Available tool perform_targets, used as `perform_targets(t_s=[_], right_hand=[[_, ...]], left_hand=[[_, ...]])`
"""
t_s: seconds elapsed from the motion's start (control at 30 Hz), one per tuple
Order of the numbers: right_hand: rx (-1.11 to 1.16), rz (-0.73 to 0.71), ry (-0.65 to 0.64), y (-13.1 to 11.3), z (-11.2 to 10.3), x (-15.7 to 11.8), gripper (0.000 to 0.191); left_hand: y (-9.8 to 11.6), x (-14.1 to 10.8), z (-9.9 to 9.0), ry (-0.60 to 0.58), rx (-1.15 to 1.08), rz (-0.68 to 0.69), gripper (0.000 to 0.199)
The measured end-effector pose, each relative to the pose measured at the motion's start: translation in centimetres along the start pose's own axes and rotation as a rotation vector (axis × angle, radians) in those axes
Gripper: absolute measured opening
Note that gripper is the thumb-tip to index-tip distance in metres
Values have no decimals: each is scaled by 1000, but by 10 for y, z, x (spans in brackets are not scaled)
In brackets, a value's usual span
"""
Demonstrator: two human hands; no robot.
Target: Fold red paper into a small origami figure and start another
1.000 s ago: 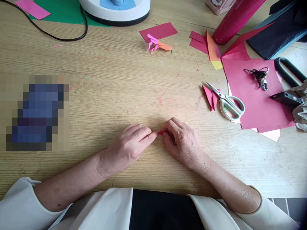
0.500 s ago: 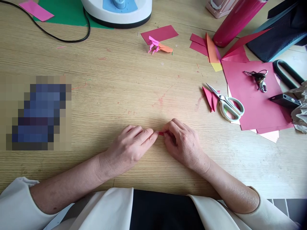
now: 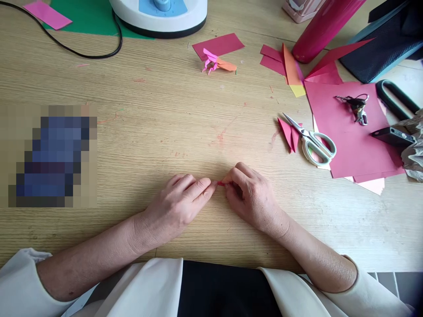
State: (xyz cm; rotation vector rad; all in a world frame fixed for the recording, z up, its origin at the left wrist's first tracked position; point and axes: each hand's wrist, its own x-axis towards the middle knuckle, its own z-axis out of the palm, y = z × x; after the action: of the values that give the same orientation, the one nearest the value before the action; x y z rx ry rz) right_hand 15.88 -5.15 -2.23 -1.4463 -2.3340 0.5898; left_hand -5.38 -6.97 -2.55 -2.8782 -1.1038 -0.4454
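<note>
Head view: both hands (image 3: 180,204) (image 3: 254,198) pinching slim red piece (image 3: 220,183), ends hidden, short middle showing.

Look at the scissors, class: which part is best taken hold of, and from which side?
Probably the handles, with the right hand coming from the near right. The scissors lie with their blades pointing away and left, across the folded paper, while the loops face near right. That hand would first need to release the red strip.
</note>
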Motion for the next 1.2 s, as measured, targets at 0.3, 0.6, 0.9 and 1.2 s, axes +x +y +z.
perform_targets(t_s=[0.3,0.6,0.9,1.2], right_hand=[[8,8,-20,-1,-1,0,11],[30,-3,3,0,0,0,13],[214,-18,-75,7,-15,2,18],[329,-43,-142,19,-22,2,24]], left_hand=[[-2,-2,1,-35,-86,-90,34],[4,-4,3,-49,13,44,38],[13,1,7,-86,50,68,43],[13,6,2,-130,109,97,42]])
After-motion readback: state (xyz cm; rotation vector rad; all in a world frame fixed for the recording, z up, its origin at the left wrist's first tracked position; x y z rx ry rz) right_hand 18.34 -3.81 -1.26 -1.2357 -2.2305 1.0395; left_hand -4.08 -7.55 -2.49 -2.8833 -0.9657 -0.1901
